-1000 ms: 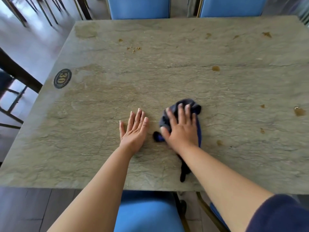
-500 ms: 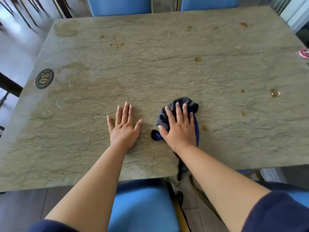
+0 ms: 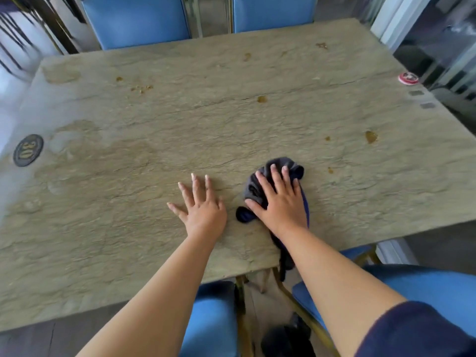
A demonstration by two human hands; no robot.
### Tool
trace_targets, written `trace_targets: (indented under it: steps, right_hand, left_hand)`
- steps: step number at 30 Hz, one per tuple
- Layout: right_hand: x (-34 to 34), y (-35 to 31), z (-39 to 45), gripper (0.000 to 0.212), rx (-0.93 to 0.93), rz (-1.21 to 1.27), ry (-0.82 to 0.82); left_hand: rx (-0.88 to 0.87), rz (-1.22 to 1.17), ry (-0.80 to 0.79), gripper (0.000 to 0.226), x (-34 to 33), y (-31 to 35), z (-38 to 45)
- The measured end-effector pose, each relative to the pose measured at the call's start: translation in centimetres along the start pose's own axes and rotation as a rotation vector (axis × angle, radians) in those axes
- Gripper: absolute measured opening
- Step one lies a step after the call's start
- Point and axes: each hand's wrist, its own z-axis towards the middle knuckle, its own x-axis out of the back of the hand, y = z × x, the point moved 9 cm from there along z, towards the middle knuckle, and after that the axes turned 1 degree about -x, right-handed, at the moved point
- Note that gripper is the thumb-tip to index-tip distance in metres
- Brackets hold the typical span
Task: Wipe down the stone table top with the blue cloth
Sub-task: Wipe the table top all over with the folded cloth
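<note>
Right hand (image 3: 279,202) lying flat, fingers spread, pressing down on crumpled dark blue cloth (image 3: 288,167) at lower centre-right of frame. Cloth's tail is hanging over near edge of beige-green rough stone table top (image 3: 144,140). Left hand (image 3: 202,211) resting palm-down just left of cloth, fingers splayed, gripping nothing. Brown spill spots (image 3: 371,136) sitting right of cloth. Round dark number plaque (image 3: 27,150) lying at left edge.

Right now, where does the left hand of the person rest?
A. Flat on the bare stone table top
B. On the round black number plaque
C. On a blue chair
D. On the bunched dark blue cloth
A: the left hand lies flat, fingers spread, on the bare stone table top, beside the right hand pressing the bunched dark blue cloth.
</note>
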Motion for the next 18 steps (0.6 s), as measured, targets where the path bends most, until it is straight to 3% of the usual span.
trace_targets:
  steps: [2, 5, 7, 9, 13, 16, 18]
  right_hand:
    - [-0.3, -0.6, -0.3, 0.077, -0.010, 0.007, -0.014]
    - [-0.5, -1.5, -4.1, 0.075, 0.458, -0.024, -0.068]
    - [-0.2, 1.7, -5.4, 0.073, 0.629, -0.043, -0.110]
    - [0.9, 5.8, -3.8, 0.073, 0.559, -0.065, -0.053]
    - [2.3, 11.1, 1.9, 0.075, 0.177, -0.062, 0.024]
    - [2.6, 10.2, 6.4, 0.078, 0.012, -0.060, 0.045]
    - [2.3, 7.1, 8.1, 0.075, 0.050, -0.065, 0.022]
  left_hand:
    - [-0.029, 0.001, 0.009, 0.060, -0.2, 1.2, -0.1]
    - [-0.030, -0.019, 0.069, 0.057, -0.4, 2.2, -0.2]
    - [-0.045, -0.048, 0.121, 0.056, -0.8, 3.6, -0.7]
    - [-0.080, -0.048, 0.155, 0.056, -1.6, 5.6, -1.5]
    - [-0.062, 0.051, 0.218, 0.059, -2.7, 7.1, -2.1]
    - [-0.040, 0.071, 0.243, 0.060, -2.7, 7.2, -2.0]
    - [-0.037, 0.063, 0.244, 0.059, -2.6, 7.2, -2.0]
